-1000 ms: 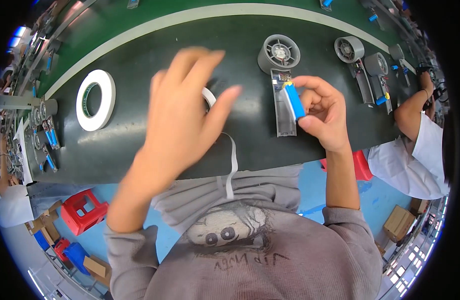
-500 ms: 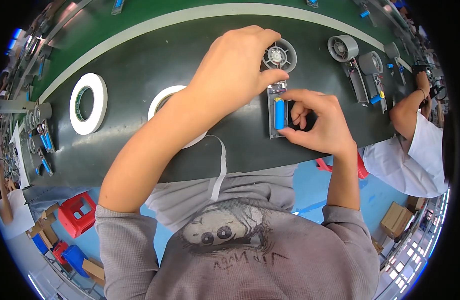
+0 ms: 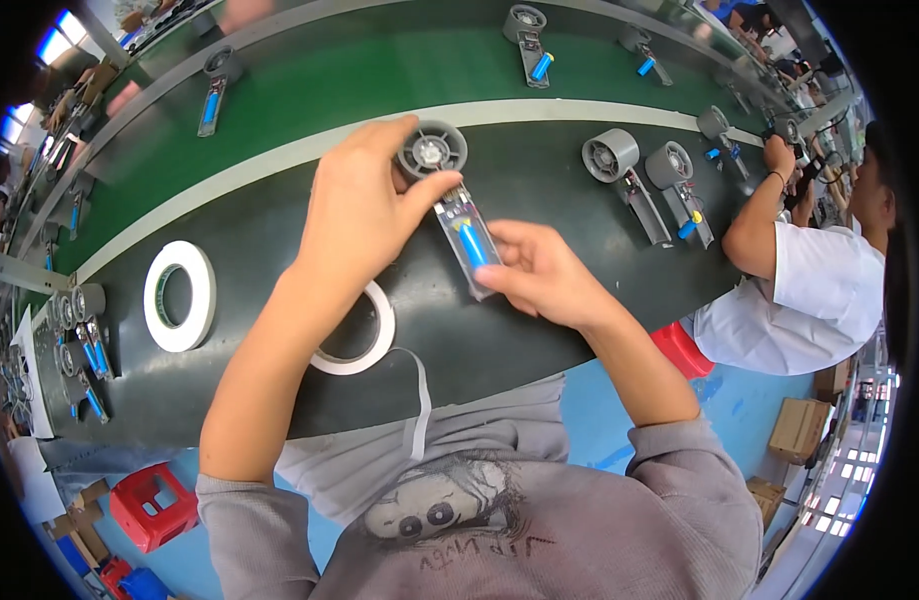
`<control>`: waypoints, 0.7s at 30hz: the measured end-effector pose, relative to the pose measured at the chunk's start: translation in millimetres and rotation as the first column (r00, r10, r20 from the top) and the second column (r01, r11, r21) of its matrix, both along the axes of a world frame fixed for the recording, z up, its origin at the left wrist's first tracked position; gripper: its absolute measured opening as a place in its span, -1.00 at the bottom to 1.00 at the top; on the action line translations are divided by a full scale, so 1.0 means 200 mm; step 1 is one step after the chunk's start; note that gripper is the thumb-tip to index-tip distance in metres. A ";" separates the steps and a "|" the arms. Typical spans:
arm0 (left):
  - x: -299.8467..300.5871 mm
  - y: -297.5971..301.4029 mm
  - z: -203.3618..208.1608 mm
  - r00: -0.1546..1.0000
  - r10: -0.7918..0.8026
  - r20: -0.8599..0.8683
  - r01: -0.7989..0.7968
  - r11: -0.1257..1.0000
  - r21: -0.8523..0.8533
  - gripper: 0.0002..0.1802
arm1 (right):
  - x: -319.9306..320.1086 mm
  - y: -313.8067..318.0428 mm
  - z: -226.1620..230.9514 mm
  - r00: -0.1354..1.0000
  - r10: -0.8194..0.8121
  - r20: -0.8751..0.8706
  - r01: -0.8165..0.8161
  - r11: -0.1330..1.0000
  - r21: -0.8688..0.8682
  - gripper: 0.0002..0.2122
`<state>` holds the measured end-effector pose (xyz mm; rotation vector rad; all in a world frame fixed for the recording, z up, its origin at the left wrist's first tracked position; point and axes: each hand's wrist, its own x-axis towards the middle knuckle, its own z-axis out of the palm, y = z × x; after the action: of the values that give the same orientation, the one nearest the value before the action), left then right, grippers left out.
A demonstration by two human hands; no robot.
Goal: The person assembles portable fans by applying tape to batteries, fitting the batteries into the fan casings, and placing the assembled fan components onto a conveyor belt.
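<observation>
My left hand [image 3: 354, 205] grips the round grey head of a handheld fan [image 3: 432, 150], with fingers behind the rim and thumb along its near side. The fan's handle casing is open, showing a small circuit board [image 3: 459, 208] and a blue cylindrical battery [image 3: 472, 245]. My right hand [image 3: 544, 270] is closed on the lower handle, its thumb pressed at the battery's near end and its other fingers along the right side. Under my left forearm lies a roll of white tape [image 3: 382, 335], partly hidden, with a loose strip [image 3: 422, 400] hanging over the table edge.
Another white tape roll [image 3: 159, 325] lies to the left. Open fans [image 3: 611, 157] rest at the right, near a co-worker's arm [image 3: 754, 220]. Several fans stand in a cluster [image 3: 87, 305] at far left. Beyond the pale strip, a green belt [image 3: 379, 65] carries more fans.
Both hands have moved left with the fan, which is now tilted with its lower end to the right. My right thumb has come onto the battery's near end. The view has shifted, showing more belt.
</observation>
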<state>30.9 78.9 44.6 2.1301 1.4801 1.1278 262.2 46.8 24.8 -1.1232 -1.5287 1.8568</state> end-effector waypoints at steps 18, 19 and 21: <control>-0.55 -0.80 -0.15 0.938 -0.031 -0.345 0.028 1.000 -0.014 -0.76 | -0.51 0.47 -0.04 0.976 -0.027 0.214 -0.048 0.940 0.337 -0.51; -0.53 -0.77 -0.17 0.951 -0.005 -0.308 0.017 0.999 0.035 -0.76 | -0.46 0.35 -0.03 0.978 0.140 0.155 -0.165 0.973 0.160 -0.48; -0.50 -0.73 -0.18 0.966 0.016 -0.259 0.009 0.995 0.097 -0.77 | -0.42 0.10 -0.06 0.961 0.222 -0.168 -0.251 0.951 -0.179 -0.45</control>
<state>-68.1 -66.3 7.9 2.4210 1.5665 0.9683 177.9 67.3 13.2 -0.8932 -1.4734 2.2433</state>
